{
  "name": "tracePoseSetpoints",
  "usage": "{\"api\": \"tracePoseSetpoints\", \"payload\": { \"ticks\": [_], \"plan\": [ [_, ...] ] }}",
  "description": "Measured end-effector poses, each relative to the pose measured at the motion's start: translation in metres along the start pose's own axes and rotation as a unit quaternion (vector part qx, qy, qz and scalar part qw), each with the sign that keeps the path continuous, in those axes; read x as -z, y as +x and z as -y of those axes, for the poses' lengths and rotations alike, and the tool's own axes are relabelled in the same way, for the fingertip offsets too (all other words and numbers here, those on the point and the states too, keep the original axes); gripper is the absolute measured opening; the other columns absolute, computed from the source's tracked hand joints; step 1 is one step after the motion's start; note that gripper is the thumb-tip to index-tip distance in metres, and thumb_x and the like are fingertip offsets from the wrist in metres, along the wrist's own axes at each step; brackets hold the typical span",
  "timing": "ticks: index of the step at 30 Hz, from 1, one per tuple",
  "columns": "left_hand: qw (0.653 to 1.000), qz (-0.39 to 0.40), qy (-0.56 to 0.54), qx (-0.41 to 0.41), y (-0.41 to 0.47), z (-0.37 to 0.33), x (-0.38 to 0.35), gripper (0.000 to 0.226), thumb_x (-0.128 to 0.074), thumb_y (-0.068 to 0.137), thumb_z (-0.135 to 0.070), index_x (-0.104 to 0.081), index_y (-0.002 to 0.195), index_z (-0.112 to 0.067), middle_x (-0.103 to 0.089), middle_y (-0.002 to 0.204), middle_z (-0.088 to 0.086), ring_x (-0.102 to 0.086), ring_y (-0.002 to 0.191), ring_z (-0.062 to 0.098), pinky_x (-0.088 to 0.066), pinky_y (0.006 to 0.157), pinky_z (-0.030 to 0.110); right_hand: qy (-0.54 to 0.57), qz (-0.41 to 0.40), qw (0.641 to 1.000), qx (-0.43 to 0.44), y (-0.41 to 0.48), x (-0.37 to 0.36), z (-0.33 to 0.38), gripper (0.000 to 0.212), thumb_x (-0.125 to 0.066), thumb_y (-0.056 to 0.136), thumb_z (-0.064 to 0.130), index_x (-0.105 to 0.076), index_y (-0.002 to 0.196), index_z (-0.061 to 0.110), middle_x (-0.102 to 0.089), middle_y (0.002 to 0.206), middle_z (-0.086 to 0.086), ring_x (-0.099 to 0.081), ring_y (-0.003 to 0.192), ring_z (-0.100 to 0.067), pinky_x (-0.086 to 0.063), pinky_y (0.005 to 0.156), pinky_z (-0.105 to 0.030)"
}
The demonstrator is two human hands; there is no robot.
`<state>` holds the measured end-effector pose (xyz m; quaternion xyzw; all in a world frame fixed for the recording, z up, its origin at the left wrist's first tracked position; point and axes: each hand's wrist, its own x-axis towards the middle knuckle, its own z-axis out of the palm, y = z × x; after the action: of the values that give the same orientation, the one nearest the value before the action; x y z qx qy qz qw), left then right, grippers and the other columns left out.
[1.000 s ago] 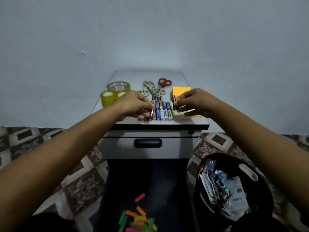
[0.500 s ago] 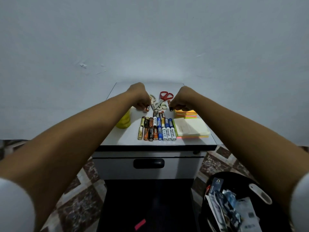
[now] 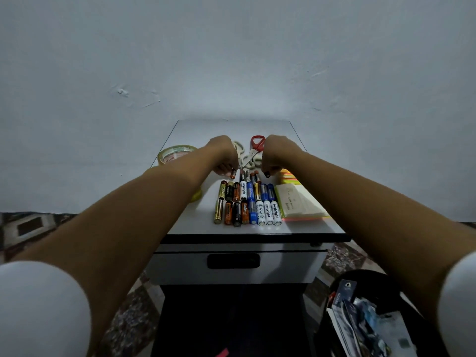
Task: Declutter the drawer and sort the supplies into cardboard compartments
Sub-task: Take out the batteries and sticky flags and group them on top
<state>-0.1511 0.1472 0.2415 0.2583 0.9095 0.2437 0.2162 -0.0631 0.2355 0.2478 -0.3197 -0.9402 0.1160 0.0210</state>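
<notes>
Several batteries (image 3: 247, 204) lie in neat rows on the white cabinet top (image 3: 185, 222). My left hand (image 3: 223, 155) pinches an orange-and-black battery (image 3: 233, 173) just behind the rows' left end. My right hand (image 3: 275, 153) pinches a dark battery (image 3: 266, 173) behind the rows' right end. Behind the hands lie red-handled scissors (image 3: 257, 144) and beige scissors (image 3: 247, 161), partly hidden. Pads of sticky notes (image 3: 300, 202) sit right of the batteries. A tape roll (image 3: 173, 153) stands at the left, half behind my left forearm.
The closed upper drawer with a black handle (image 3: 233, 261) faces me. Below it a dark open drawer (image 3: 206, 320) shows a pink paper strip (image 3: 222, 353). A black bin (image 3: 371, 318) with packaging stands at the lower right. Patterned floor tiles surround the cabinet.
Both hands lifted from the front row of batteries to behind the rows, each carrying a battery. The camera tilted up, so the coloured strips in the open drawer left the view.
</notes>
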Motion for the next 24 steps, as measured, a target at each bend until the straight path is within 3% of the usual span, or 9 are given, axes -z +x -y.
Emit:
{"api": "tracePoseSetpoints", "payload": {
  "ticks": [4,9,12,17,24],
  "plan": [
    [1.000,0.006,0.007,0.000,0.006,0.002,-0.005,0.021,-0.064,0.086,-0.008,-0.057,0.068,-0.001,-0.061,0.049,0.010,-0.057,0.053,0.019,-0.050,0.058,0.027,-0.030,0.006,1.000,0.003,0.002,-0.008,-0.001,0.024,-0.072,0.073,0.003,-0.048,0.067,0.008,-0.058,0.079,-0.007,-0.058,0.076,-0.021,-0.050,0.069,-0.030],
    [1.000,0.015,-0.002,0.001,0.010,0.005,-0.008,0.021,-0.065,0.085,-0.005,-0.053,0.068,-0.003,-0.056,0.053,0.010,-0.052,0.032,0.012,-0.040,0.034,0.017,-0.038,0.024,0.999,0.001,0.004,-0.012,-0.001,0.023,-0.072,0.075,0.007,-0.059,0.093,0.005,-0.058,0.076,-0.007,-0.060,0.078,-0.022,-0.050,0.068,-0.029],
    [1.000,0.022,0.001,-0.006,0.011,0.005,-0.009,0.012,-0.068,0.083,-0.007,-0.059,0.078,-0.002,-0.058,0.058,0.009,-0.054,0.044,0.015,-0.039,0.040,0.020,-0.033,0.032,0.999,0.002,0.007,-0.013,-0.005,0.022,-0.070,0.077,0.006,-0.059,0.096,0.002,-0.061,0.078,-0.006,-0.061,0.078,-0.020,-0.052,0.070,-0.029],
    [1.000,0.028,-0.006,0.003,0.012,0.007,-0.008,0.009,-0.063,0.086,-0.004,-0.057,0.079,-0.003,-0.057,0.045,0.005,-0.050,0.029,0.008,-0.035,0.032,0.013,-0.005,0.033,0.999,0.005,0.010,-0.016,-0.008,0.031,-0.068,0.081,0.007,-0.059,0.110,-0.001,-0.066,0.107,-0.011,-0.066,0.097,-0.022,-0.054,0.088,-0.033],
    [1.000,0.022,-0.021,-0.002,0.008,0.007,-0.007,0.013,-0.063,0.085,-0.003,-0.052,0.079,-0.002,-0.056,0.038,0.005,-0.050,0.028,0.008,-0.037,0.033,0.014,0.016,0.019,1.000,0.001,0.009,-0.015,-0.010,0.030,-0.070,0.078,0.007,-0.059,0.106,0.000,-0.065,0.101,-0.010,-0.063,0.091,-0.021,-0.053,0.086,-0.030]
  ]
}}
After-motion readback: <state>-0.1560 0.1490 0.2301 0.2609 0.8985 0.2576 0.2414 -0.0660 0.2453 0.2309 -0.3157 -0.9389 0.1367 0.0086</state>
